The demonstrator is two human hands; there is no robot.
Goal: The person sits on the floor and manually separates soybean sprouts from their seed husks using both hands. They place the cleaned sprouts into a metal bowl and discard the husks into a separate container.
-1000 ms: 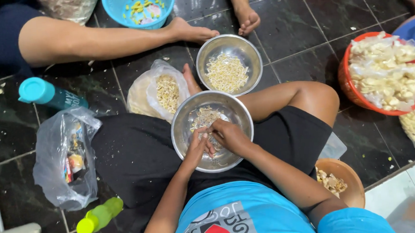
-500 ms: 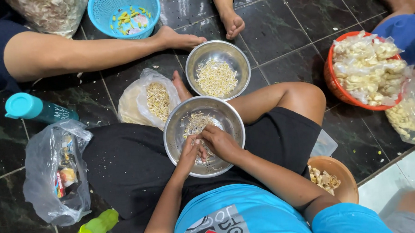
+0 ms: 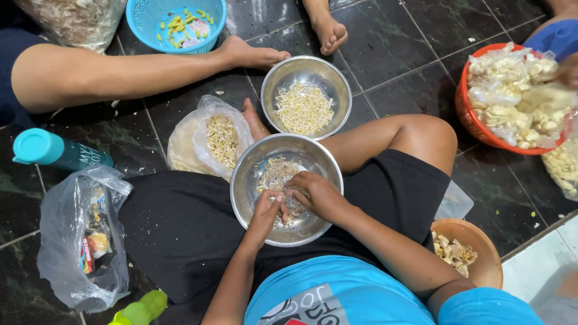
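My left hand [image 3: 267, 213] and right hand [image 3: 317, 195] pinch thin pale sprouts [image 3: 278, 174] together inside the round shiny steel bowl [image 3: 245, 184] on my lap.

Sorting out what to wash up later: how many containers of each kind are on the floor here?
Steel bowls: 2
Plastic baskets: 2, blue, red
Brown bowl: 1
Bottles: 2, teal, green
Total: 7
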